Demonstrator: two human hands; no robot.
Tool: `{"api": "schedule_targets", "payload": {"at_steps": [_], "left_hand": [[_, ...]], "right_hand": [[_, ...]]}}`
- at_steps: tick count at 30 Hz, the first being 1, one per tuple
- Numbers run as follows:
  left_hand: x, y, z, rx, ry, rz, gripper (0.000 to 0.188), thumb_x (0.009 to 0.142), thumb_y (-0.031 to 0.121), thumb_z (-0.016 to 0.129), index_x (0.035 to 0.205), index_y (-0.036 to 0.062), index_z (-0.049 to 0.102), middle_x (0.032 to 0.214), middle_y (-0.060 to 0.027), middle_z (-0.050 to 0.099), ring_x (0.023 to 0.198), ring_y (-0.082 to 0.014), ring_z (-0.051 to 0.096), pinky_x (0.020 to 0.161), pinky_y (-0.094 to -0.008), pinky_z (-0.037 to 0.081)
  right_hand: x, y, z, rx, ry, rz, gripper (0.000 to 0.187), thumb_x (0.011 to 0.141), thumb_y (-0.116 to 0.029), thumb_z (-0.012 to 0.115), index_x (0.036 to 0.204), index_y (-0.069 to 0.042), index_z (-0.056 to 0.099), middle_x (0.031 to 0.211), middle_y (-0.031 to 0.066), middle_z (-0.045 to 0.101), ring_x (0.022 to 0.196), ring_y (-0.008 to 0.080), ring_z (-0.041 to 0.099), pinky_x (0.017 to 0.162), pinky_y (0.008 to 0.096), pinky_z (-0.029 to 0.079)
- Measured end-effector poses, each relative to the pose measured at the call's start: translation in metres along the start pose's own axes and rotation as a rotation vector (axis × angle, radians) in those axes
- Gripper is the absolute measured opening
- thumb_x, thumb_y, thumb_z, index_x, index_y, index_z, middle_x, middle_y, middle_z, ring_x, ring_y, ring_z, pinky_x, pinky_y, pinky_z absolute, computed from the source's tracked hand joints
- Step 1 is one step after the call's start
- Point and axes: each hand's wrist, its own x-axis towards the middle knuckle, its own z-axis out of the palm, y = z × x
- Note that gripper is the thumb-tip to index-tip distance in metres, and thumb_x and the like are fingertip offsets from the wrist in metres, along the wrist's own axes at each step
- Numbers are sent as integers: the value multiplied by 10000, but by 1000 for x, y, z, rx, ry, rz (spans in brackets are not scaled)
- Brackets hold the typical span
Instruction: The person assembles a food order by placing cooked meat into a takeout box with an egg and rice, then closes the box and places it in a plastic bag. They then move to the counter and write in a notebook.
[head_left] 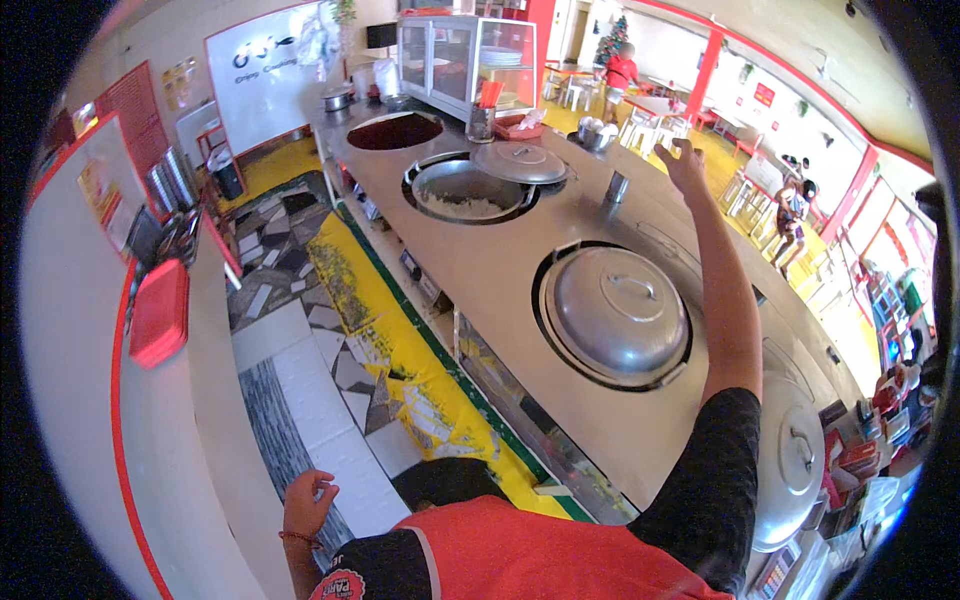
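My right hand (685, 165), on an outstretched arm, is raised over the far side of the steel counter (480, 290). Its fingers are bent and apart, with nothing visible in them. A small metal canister (617, 187) stands on the counter to its left. Low at the left, my left hand (309, 500) hangs beside my body above the tiled floor, loosely curled and empty. A large domed pot lid (615, 310) covers a pot set into the counter. Farther off, an uncovered pot (465, 192) holds what looks like white rice, its lid (520, 162) resting tilted at the rim.
A dark round opening (395, 130) lies at the counter's far end, near a glass display cabinet (470, 60). Another lidded pot (790, 460) stands at right. Red trays (160, 312) rest on the left ledge. Two people are in the dining area beyond.
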Motion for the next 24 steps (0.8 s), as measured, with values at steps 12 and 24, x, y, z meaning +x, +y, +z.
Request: {"api": "schedule_targets", "payload": {"at_steps": [12, 24], "left_hand": [[373, 54, 12, 128, -235, 31, 246, 786, 162, 728, 981, 35, 649, 955, -108, 673, 841, -220, 664, 735, -327, 519], [598, 79, 86, -115, 134, 283, 84, 864, 47, 620, 939, 12, 604, 877, -89, 621, 674, -136, 560, 594, -270, 466]], "right_hand": [[254, 85, 213, -144, -378, 292, 589, 801, -543, 661, 1092, -32, 623, 935, 111, 631, 798, 276, 596, 627, 443, 506], [344, 125, 380, -485, -374, 98, 709, 785, -672, 540, 903, 6, 710, 895, 224, 689, 853, 348, 669, 774, 443, 509]]}}
